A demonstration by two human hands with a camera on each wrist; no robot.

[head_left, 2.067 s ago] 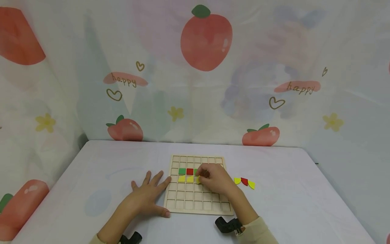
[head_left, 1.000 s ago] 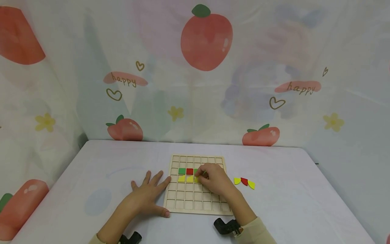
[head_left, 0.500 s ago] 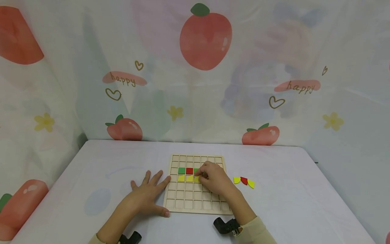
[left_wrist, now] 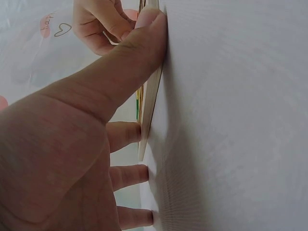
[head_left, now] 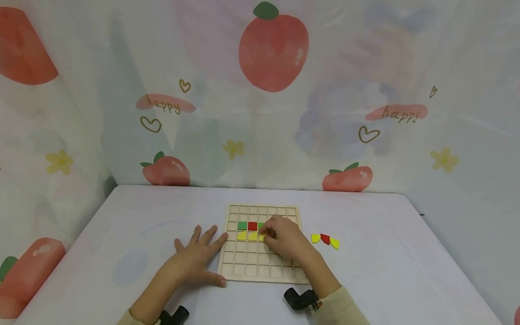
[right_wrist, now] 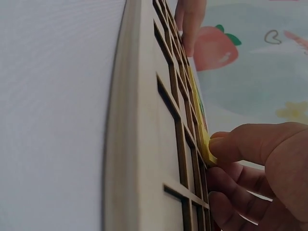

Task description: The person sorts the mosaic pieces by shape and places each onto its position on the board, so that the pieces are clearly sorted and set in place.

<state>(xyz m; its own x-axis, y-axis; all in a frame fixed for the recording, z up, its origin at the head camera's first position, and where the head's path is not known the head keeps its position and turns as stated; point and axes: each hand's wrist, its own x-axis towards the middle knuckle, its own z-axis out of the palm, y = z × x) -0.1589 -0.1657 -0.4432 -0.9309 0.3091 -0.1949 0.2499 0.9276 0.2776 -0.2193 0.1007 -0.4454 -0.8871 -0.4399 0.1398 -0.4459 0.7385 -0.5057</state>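
A square wooden grid board (head_left: 245, 259) lies on the table. My left hand (head_left: 195, 261) is spread flat on the cloth beside it, its thumb and index finger against the board's left edge. My right hand (head_left: 286, 237) is over the board with curled fingers. Its thumb and fingertips pinch a yellow tile (right_wrist: 208, 151) at the third cell of a row. Two yellow tiles with a curved side (head_left: 241, 235) fill the cells to its left. Above them sit a green tile (head_left: 242, 225), a red tile (head_left: 253, 226) and another green tile (head_left: 260, 225), partly covered by my fingers.
Right of the board, a yellow piece (head_left: 315, 238), a red piece (head_left: 325, 239) and a second yellow piece (head_left: 334, 243) lie in a row on the white tablecloth (head_left: 386, 271). A fruit-printed curtain (head_left: 260, 135) hangs behind the table. Black wrist mounts (head_left: 299, 299) sit under the wrists.
The yellow tile under my right fingers has shifted slightly left and squared up in its cell since the oldest frame. My left hand keeps its place; the view tilts slightly.
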